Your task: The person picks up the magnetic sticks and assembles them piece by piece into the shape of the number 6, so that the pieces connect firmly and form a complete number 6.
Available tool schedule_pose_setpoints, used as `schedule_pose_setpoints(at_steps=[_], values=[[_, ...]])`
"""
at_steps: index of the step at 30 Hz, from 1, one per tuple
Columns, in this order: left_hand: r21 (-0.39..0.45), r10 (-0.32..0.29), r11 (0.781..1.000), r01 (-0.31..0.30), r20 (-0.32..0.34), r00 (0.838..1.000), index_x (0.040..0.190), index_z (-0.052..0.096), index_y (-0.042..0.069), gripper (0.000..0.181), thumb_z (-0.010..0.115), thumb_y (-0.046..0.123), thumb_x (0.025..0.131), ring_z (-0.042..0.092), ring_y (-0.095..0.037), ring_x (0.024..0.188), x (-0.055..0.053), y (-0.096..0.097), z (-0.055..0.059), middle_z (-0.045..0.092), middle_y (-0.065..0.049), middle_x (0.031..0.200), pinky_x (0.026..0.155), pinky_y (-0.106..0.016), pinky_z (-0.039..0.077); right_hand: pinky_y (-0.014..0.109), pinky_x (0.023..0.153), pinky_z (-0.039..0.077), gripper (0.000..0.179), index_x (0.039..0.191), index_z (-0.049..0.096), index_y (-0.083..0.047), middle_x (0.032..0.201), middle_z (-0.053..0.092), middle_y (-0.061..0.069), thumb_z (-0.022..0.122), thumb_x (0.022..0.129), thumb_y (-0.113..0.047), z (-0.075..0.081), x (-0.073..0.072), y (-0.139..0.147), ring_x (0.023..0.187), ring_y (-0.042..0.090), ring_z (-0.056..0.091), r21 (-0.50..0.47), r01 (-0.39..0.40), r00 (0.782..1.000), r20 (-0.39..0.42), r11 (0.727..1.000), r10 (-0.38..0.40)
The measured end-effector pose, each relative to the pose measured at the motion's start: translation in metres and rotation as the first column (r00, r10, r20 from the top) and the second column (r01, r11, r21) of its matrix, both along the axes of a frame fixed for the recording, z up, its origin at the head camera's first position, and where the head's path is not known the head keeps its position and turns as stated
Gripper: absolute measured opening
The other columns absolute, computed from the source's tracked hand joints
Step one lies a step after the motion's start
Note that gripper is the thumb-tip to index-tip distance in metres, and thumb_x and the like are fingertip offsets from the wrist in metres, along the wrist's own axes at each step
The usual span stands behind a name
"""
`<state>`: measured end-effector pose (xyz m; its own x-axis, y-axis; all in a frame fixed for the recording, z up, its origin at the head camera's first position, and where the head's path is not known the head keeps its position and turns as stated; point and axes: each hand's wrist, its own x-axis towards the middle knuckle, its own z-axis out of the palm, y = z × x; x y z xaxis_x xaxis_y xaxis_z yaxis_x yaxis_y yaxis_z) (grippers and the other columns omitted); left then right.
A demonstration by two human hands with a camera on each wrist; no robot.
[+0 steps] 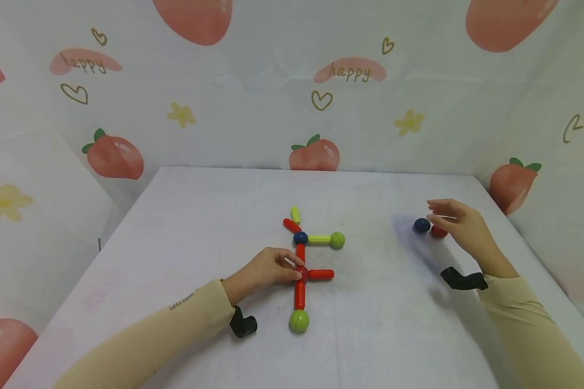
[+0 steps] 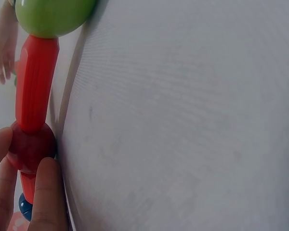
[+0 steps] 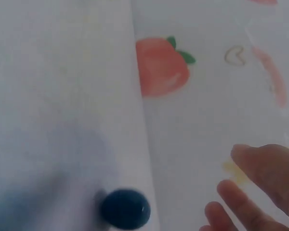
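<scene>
My left hand [image 1: 272, 266] pinches a dark red ball [image 2: 32, 147] at the middle of a stick-and-ball toy figure. Red rods join that ball to a blue ball [image 1: 300, 238] on the far side and a green ball [image 1: 299, 321] on the near side. A red rod [image 1: 322, 274] sticks out to its right. From the blue ball a yellow-green rod [image 1: 319, 239] leads to another green ball [image 1: 338, 240]. My right hand [image 1: 462, 229], fingers loosely bent and holding nothing, is over a loose red ball [image 1: 439, 232], which it partly hides. Beside that lies a dark blue ball [image 3: 125, 209].
A short red rod [image 1: 291, 225] angles off the blue ball's far left, with a yellow-green rod [image 1: 295, 215] just behind it. Black wrist mounts [image 1: 243, 323] sit on both sleeves. Behind the white table [image 1: 214, 205] hangs a fruit-patterned cloth [image 1: 253, 81].
</scene>
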<state>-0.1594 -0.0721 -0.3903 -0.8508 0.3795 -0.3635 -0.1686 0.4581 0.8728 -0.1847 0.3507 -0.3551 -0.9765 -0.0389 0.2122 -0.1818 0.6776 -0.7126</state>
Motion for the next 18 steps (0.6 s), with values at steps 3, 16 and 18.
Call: schedule_pose_setpoints(at_steps=[3, 16, 18], values=[[-0.003, 0.0, 1.0, 0.0, 0.001, 1.0, 0.104, 0.072, 0.011, 0.02, 0.073, 0.011, 0.084, 0.063, -0.014, 0.076, -0.001, 0.0, -0.001, 0.067, -0.006, 0.089, 0.07, -0.024, 0.053, 0.001, 0.073, 0.039, 0.048, 0.13, 0.056, -0.002, 0.099, 0.051, -0.036, 0.066, 0.093, -0.029, -0.007, -0.004, 0.013, 0.088, -0.024, 0.048, 0.032, 0.011, 1.0, 0.023, 0.999, -0.012], [-0.028, -0.008, 1.0, 0.008, -0.013, 1.0, 0.103, 0.072, 0.012, 0.019, 0.074, 0.013, 0.084, 0.062, -0.014, 0.078, -0.001, 0.0, -0.003, 0.067, -0.005, 0.089, 0.069, -0.023, 0.051, 0.023, 0.08, 0.05, 0.068, 0.142, 0.038, 0.004, 0.138, 0.045, 0.033, 0.063, 0.094, -0.037, -0.031, -0.018, 0.042, 0.124, 0.048, 0.046, 0.106, -0.033, 0.929, 0.369, 0.994, -0.008], [-0.024, -0.005, 1.0, 0.004, -0.014, 1.0, 0.103, 0.073, 0.012, 0.019, 0.074, 0.012, 0.084, 0.062, -0.014, 0.077, -0.001, 0.0, -0.003, 0.067, -0.005, 0.088, 0.069, -0.023, 0.051, 0.025, 0.08, 0.048, 0.067, 0.141, 0.039, 0.005, 0.135, 0.046, 0.034, 0.064, 0.093, -0.035, -0.034, -0.02, 0.044, 0.122, 0.048, 0.046, 0.11, -0.048, 0.923, 0.385, 0.993, 0.002]])
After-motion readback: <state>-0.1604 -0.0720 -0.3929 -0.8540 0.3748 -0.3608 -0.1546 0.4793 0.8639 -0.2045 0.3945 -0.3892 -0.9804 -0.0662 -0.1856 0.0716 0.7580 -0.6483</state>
